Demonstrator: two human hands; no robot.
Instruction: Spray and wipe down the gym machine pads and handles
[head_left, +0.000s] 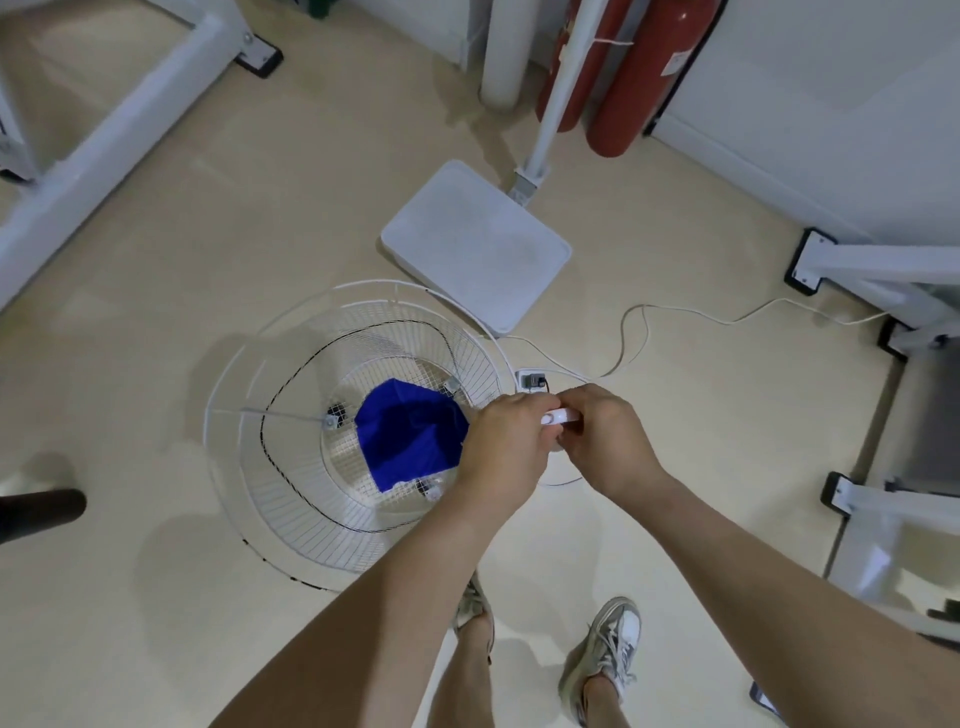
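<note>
**Asker:** Beige floor (208, 234), white frames (104, 130) at the edges. Where is the cloth?

**Me:** The cloth (410, 436) lies crumpled on the bottom of the wire basket (249, 374), left of my hands and lower down. Its longer side runs away from me.

**Asker:** And your hands?

**Me:** My left hand (506, 441) and right hand (605, 436) both pinch a small white piece (560, 417) between them, fingers meeting over it. I'd guess it's a sprayer head, but its body is hidden.

**Asker:** Which one reaches for the cloth?

**Me:** The left, I think. It sits over the basket's right side, next to the cloth's edge. The right is further off. No pad or handle shows from here.
</note>
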